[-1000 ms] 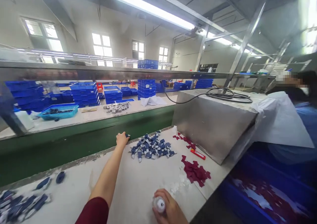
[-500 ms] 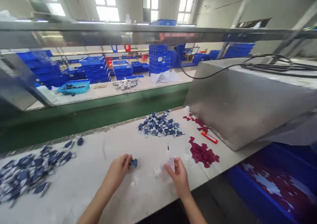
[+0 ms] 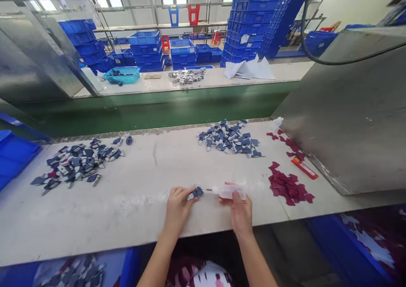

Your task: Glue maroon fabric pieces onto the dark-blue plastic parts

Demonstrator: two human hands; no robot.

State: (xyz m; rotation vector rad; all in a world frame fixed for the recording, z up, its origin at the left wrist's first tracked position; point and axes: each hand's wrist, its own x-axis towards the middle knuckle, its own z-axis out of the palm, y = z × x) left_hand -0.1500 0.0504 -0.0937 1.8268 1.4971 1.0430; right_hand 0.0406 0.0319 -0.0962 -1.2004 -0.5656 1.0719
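My left hand (image 3: 176,206) pinches a small dark blue part (image 3: 197,191) against the white worktable (image 3: 133,202). My right hand (image 3: 240,209) holds a clear squeeze bottle (image 3: 229,190) lying sideways, its thin needle tip pointing left at the blue part and nearly touching it. A pile of similar blue and white parts (image 3: 229,138) lies farther back, right of centre. Another pile of blue parts (image 3: 76,161) lies at the left. Dark red pieces (image 3: 288,186) are heaped to the right of my right hand.
A large steel box (image 3: 352,109) stands at the right, with a red pen-like item (image 3: 304,168) at its foot. A green conveyor (image 3: 152,109) runs behind the table. Blue bins (image 3: 12,154) sit at the left and below the table's front edge. Stacked blue crates (image 3: 253,25) fill the background.
My left hand reached to the far pile, took a blue part and drew it back to the table's front. My right hand turned the bottle sideways toward it. The view tilted downward.
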